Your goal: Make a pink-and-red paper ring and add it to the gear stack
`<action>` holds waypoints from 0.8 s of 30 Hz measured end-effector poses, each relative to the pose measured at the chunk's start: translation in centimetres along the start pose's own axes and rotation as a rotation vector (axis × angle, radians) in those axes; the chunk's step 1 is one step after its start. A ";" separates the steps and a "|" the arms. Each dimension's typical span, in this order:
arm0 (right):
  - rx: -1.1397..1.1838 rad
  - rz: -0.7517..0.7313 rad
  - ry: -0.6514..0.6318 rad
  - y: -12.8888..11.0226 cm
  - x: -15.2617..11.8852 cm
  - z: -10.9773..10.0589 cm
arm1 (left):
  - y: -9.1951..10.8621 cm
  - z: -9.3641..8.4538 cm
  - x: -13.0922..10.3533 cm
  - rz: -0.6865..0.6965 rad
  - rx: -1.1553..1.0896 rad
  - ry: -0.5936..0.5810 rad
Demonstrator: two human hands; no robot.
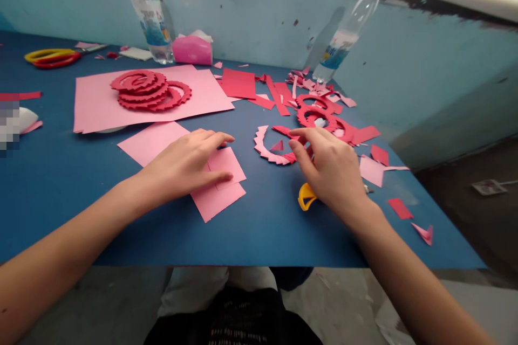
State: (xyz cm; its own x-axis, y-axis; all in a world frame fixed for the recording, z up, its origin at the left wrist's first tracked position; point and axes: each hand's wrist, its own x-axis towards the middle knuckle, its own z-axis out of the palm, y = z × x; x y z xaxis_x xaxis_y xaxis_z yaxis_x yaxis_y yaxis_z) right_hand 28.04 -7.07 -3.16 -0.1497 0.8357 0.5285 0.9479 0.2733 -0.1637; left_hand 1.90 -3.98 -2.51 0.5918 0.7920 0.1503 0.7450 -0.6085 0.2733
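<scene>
Pink folded-paper arc [261, 145], its near-right end red: on the table [259, 242] between both hands, just beside the right fingertips. Right hand [334, 161] half curled, thumb and index close together at the arc's red end; cannot tell if they pinch it. Left hand [194, 161] partly open, thumb spread from fingers, over small pink paper sheets [216, 202]; nothing visibly gripped. Under the right palm, a yellow handle [306, 197] shows, mostly hidden.

Just beyond the right hand: red toothed paper rings [301, 114], with cut paper scraps [315, 86] heaped behind. Beyond the left hand: a large pink sheet [95, 102] bearing a pile of red toothed rings [145, 102]. Farther out past the left hand, scissors with red and yellow handles [52, 59], a clear plastic bottle [151, 27] and a pink tissue packet [192, 50]; second bottle [340, 46] well beyond the right hand, leaning in view.
</scene>
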 end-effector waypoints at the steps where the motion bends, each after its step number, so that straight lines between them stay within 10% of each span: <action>1: 0.015 -0.013 -0.006 -0.1 0.0 0.0 | 0.0 0.0 0.0 0.004 -0.003 0.002; 15: 0.274 -0.216 -0.082 -1.5 -0.8 -0.1 | 0.2 0.4 0.4 0.064 -0.234 0.125; 24: 0.371 -0.362 -0.173 -1.5 -1.0 -0.2 | 1.0 0.4 0.8 -0.193 -0.738 0.149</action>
State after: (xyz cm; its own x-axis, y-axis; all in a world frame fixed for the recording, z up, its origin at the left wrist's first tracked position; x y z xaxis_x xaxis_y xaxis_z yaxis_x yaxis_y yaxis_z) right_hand 26.84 -8.39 -3.33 -0.5216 0.7146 0.4661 0.6692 0.6816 -0.2960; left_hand 3.23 -3.96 -2.54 0.3863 0.9105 0.1475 0.4019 -0.3101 0.8616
